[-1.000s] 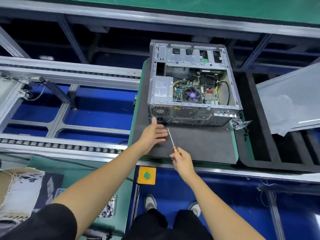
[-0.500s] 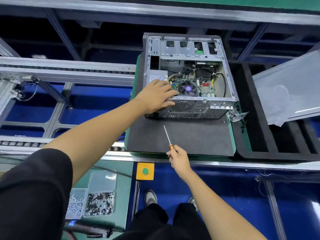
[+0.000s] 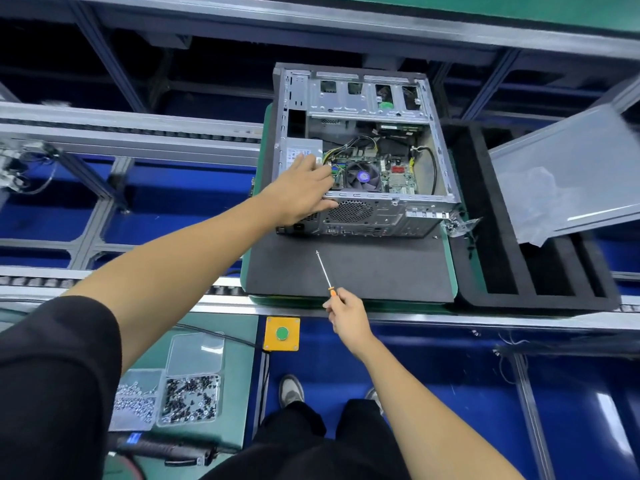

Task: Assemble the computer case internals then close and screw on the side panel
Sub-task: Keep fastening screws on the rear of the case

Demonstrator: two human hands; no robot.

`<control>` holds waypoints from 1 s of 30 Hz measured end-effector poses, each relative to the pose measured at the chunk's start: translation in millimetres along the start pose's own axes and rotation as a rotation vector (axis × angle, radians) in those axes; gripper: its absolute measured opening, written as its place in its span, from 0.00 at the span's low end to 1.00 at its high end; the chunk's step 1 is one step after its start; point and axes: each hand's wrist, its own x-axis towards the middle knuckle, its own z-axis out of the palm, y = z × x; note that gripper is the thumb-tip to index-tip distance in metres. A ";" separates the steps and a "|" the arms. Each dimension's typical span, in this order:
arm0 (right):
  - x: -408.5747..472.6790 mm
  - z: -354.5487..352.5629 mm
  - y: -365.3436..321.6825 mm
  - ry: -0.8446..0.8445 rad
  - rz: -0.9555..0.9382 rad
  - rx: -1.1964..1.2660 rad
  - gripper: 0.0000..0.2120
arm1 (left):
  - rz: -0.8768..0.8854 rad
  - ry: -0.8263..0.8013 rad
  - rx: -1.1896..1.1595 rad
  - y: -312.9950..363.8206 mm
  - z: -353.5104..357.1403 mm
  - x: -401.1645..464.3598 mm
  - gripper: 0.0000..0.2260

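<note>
Reaching further in, the left hand [image 3: 304, 192] has gone from the mat in front of the computer case [image 3: 363, 157] up over its rear wall; its fingers now lie fairly straight across the power supply [image 3: 301, 154], beside the fan [image 3: 362, 176], pinching nothing visible. Its grip looks relaxed. Meanwhile the right hand [image 3: 346, 313] stays at the near edge of the mat [image 3: 381, 268], its grip closed on the screwdriver [image 3: 325, 271]. With the case open on the mat's far half, internals probably come first; the side panel [image 3: 571, 168] waits off the right edge.
</note>
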 end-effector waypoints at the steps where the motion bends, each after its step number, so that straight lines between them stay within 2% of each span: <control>1: -0.5 1.2 0.5 -0.002 -0.003 -0.002 0.16 | -0.003 0.000 0.006 1.0 -0.3 -3.6 0.22; 12: -17.0 14.9 4.7 -0.043 -0.026 -0.058 0.13 | 0.038 0.045 0.038 12.3 -7.0 -47.2 0.22; 17: -23.9 19.6 9.4 -0.048 -0.001 -0.073 0.13 | 0.037 -0.016 0.096 20.3 -13.0 -60.1 0.24; 22: -24.7 23.3 15.9 -0.046 0.027 -0.079 0.14 | 0.099 0.077 0.129 27.2 -19.9 -72.0 0.23; 30: -23.7 25.5 23.6 -0.042 0.041 -0.107 0.15 | 0.085 -0.022 0.180 32.7 -26.3 -80.7 0.24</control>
